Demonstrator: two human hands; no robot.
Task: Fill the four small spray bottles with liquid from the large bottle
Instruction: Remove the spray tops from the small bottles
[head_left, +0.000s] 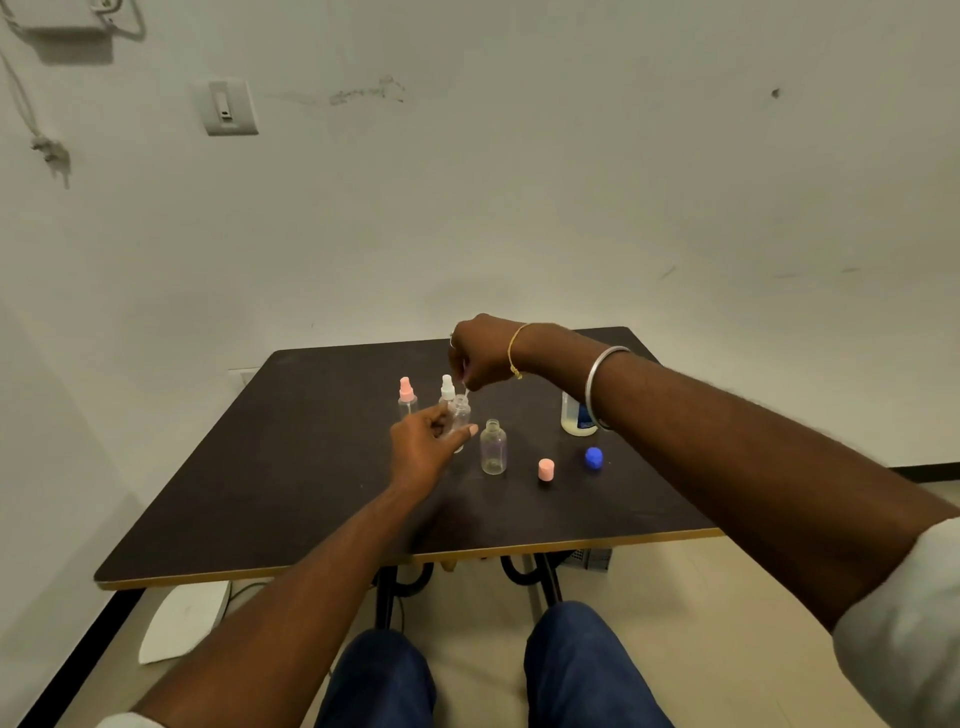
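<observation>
Knees (374, 680) in jeans nearest. Left hand (426, 447) curled round small clear bottle (461, 413), lower part hidden by my fingers. Right hand (480, 353) just above grips spray pump (466, 393); only thin tube shows below fist. Large bottle (575, 418) right of hands, mostly hidden behind right forearm. Open bottle (493, 448), pink cap (546, 470) on surface (260, 493) between.

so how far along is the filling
Early on. Done: one small bottle stands open, a pink cap and blue cap lie loose. In hand: left hand holds a second bottle; right hand pinches its sprayer above it. Left: opening the pink-topped bottle and white-topped bottle, then all pouring from the large bottle.
</observation>
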